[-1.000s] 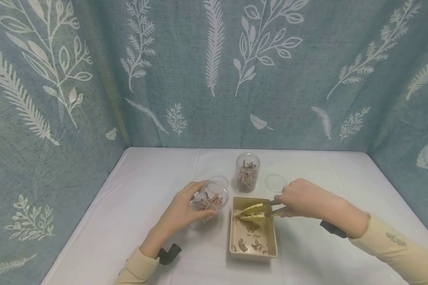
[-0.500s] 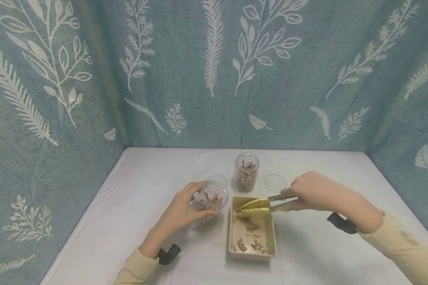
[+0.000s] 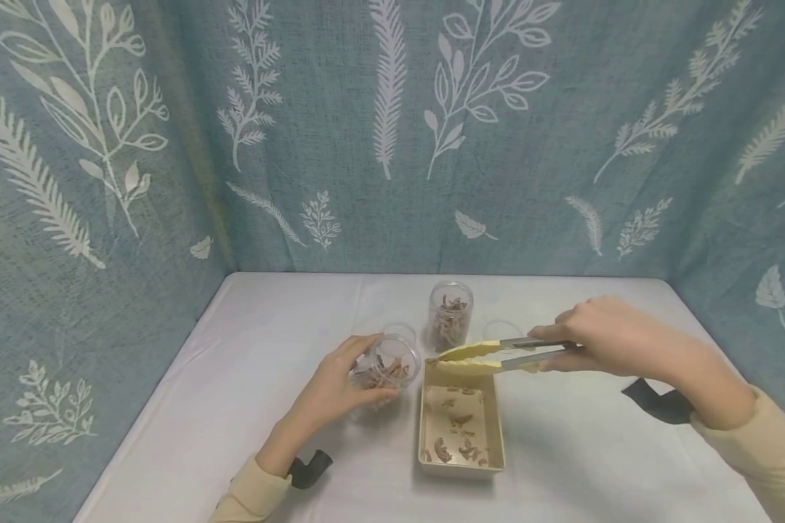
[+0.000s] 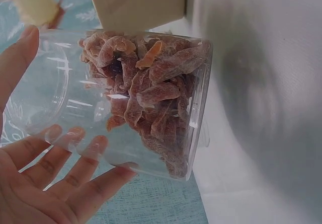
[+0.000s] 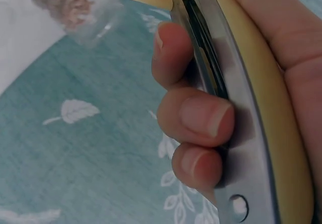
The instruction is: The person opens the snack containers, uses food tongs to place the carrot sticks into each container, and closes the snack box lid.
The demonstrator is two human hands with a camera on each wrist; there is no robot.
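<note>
My left hand [image 3: 340,381] holds a clear plastic jar [image 4: 146,98], tilted with its mouth toward the box. Brown dried strips, perhaps dried meat or fruit, fill its lower part. My right hand [image 3: 611,338] grips metal tongs [image 5: 241,103] with yellow tips [image 3: 474,358]. The tips hover over the far edge of a beige rectangular box [image 3: 499,436], just right of the jar. A small brown piece [image 3: 433,362] shows at the tip ends. Several brown pieces [image 3: 461,421] lie scattered on the box floor.
A second clear jar [image 3: 450,316] with brown strips stands upright behind the box. Clear round lids [image 3: 402,333] lie on the white tablecloth [image 3: 288,312], one behind the held jar and one partly hidden by the tongs. A patterned blue-green curtain [image 3: 353,145] surrounds the table.
My right hand has lifted the tongs from inside the box, up and to the right, with a brown piece at the tips. My left hand and its jar have stayed almost still.
</note>
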